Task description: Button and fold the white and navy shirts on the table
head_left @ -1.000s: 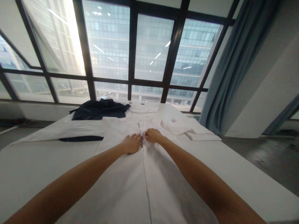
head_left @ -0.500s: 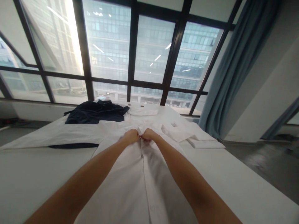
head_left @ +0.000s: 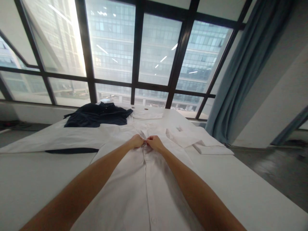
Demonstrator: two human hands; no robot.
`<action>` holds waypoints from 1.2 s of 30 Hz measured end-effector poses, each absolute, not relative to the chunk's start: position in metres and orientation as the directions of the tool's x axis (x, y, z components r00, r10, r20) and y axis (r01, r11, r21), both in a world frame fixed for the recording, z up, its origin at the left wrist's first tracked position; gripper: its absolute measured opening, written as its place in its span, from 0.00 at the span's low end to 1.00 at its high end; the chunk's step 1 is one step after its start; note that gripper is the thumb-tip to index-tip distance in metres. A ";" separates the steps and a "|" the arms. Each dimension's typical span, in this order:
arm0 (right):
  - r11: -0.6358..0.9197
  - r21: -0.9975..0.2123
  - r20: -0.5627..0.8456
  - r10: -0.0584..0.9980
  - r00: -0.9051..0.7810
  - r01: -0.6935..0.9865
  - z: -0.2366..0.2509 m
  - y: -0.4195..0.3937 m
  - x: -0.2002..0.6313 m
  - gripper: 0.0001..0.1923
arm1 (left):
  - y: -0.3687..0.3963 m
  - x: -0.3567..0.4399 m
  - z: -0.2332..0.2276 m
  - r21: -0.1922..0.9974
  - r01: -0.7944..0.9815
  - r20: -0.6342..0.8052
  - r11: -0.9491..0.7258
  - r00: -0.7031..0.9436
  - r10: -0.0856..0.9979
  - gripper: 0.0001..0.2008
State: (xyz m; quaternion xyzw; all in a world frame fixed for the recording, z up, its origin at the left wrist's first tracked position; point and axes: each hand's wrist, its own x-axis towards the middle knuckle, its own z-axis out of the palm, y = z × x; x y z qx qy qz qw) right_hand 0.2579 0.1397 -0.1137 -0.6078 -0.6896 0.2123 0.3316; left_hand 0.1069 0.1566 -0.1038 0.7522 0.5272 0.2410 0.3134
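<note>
A white button-up shirt (head_left: 130,183) lies spread on the white table, its collar end away from me and its front placket running toward me. Both hands meet at the upper placket. My left hand (head_left: 137,141) pinches the left front edge of the shirt. Close against it, my right hand (head_left: 154,142) grips the other edge between fingertips. Any button between the fingers is too small to make out. One sleeve (head_left: 60,138) stretches out to the left; white cloth (head_left: 185,137), partly folded, lies to the right of my hands.
A dark navy garment (head_left: 96,115) is heaped at the table's far left. More folded white cloth (head_left: 148,114) lies at the far edge, near the windows (head_left: 113,48). A blue curtain (head_left: 240,83) hangs at the right. The white table (head_left: 240,183) ends in a slanting right edge.
My hands stay together at the upper placket, with the right fingers slightly shifted and lifted. The shirt front lies flatter, its raised fold on the right lowered. The view has shifted slightly.
</note>
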 end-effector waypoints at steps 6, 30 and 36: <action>0.233 -0.778 0.286 0.958 -0.001 0.583 -0.126 0.133 0.254 0.11 | 0.137 0.105 -0.109 0.818 0.546 0.010 -0.181 0.301 0.954 0.18; 0.253 -0.685 0.299 0.953 -0.053 0.683 -0.122 0.127 0.252 0.09 | 0.139 0.105 -0.118 0.838 0.502 0.072 -0.212 0.283 0.956 0.18; 0.246 -0.630 0.331 0.943 -0.032 0.737 -0.120 0.121 0.250 0.10 | 0.136 0.104 -0.114 0.864 0.470 0.044 -0.178 0.281 0.959 0.19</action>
